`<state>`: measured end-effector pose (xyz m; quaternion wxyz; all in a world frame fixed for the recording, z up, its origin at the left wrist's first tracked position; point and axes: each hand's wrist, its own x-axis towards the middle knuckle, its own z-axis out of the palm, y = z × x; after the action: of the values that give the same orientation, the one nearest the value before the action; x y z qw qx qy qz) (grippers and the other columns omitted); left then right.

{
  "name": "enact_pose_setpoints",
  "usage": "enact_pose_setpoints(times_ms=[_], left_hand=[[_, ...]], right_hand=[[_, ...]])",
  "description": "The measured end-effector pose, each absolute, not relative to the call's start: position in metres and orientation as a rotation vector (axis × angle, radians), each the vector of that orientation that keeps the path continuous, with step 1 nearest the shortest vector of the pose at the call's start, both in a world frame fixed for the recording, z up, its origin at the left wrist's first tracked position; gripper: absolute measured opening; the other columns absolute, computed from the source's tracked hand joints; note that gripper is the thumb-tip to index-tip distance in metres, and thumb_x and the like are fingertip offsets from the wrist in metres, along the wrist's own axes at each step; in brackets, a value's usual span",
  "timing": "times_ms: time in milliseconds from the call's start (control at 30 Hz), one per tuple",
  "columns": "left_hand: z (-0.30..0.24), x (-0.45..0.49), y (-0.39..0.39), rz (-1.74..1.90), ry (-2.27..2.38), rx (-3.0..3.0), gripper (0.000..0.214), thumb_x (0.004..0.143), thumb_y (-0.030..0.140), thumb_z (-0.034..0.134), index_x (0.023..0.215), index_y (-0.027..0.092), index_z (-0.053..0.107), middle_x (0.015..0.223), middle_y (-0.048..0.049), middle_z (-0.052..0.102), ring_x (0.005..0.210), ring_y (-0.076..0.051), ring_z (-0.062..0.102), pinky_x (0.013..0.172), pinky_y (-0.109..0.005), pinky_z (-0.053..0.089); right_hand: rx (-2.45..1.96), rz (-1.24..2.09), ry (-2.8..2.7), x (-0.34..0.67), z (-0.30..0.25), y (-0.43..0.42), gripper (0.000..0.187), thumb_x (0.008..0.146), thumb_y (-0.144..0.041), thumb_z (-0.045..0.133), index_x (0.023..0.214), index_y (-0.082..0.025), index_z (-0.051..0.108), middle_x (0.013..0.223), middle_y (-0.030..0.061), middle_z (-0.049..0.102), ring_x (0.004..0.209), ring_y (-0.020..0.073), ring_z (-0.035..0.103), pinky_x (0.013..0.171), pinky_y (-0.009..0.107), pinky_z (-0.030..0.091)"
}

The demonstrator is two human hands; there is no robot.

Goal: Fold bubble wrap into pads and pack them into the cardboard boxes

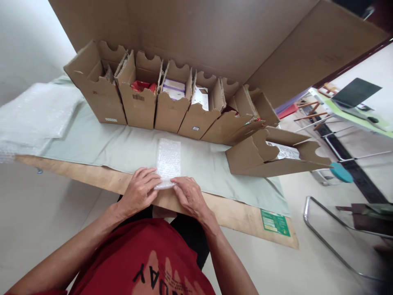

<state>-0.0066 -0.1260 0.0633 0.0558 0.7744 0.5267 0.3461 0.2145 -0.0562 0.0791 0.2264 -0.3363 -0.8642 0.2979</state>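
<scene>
A narrow strip of clear bubble wrap (pixel 169 159) lies on the pale green cloth, its near end folded or rolled over at the table's front edge. My left hand (pixel 141 187) has its fingers closed on the near left corner of that strip. At the near right corner, my right hand (pixel 188 193) pinches the same folded end between thumb and fingers. Whether anything is wrapped inside the fold cannot be made out.
Behind the strip stands a row of open cardboard bins (pixel 172 110) holding small packages. Another cardboard bin (pixel 260 157) sits at the right. Larger bubble wrap sheets (pixel 37 110) are piled at the left. A metal-framed chair (pixel 325 237) stands right of the table (pixel 233 213).
</scene>
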Motion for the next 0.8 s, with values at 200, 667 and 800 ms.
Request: enact_pose_setpoints(times_ms=[200,667,800], left_hand=[[0.061,-0.006,-0.122,1.150,1.759,1.907,0.016,0.093,0.022,0.059,0.102,0.019,0.072,0.093,-0.0064,0.075,0.091,-0.023,0.069,0.085,-0.038,0.054],[0.053,-0.001,-0.102,1.054,2.061,1.898,0.033,0.092,0.026,0.061,0.122,0.014,0.066,0.102,-0.0110,0.071,0.093,-0.026,0.069,0.085,-0.039,0.055],[0.062,-0.008,-0.116,1.121,1.771,2.145,0.034,0.091,0.029,0.063,0.123,0.016,0.065,0.135,-0.0166,0.064,0.128,-0.032,0.057,0.107,-0.049,0.047]], right_hand=[[-1.126,1.078,-2.159,0.210,0.071,-0.053,0.043,0.089,-0.032,0.065,0.131,-0.024,0.065,0.121,0.0066,0.074,0.093,0.0217,0.070,0.087,0.037,0.055],[-0.913,0.257,-2.564,0.193,0.067,-0.059,0.035,0.095,-0.016,0.057,0.130,-0.017,0.062,0.138,0.0152,0.065,0.128,0.0323,0.057,0.100,0.048,0.046],[-0.893,0.443,-2.526,0.196,0.075,-0.048,0.029,0.100,-0.017,0.052,0.125,-0.017,0.067,0.122,0.0129,0.074,0.114,0.0267,0.066,0.097,0.043,0.048]])
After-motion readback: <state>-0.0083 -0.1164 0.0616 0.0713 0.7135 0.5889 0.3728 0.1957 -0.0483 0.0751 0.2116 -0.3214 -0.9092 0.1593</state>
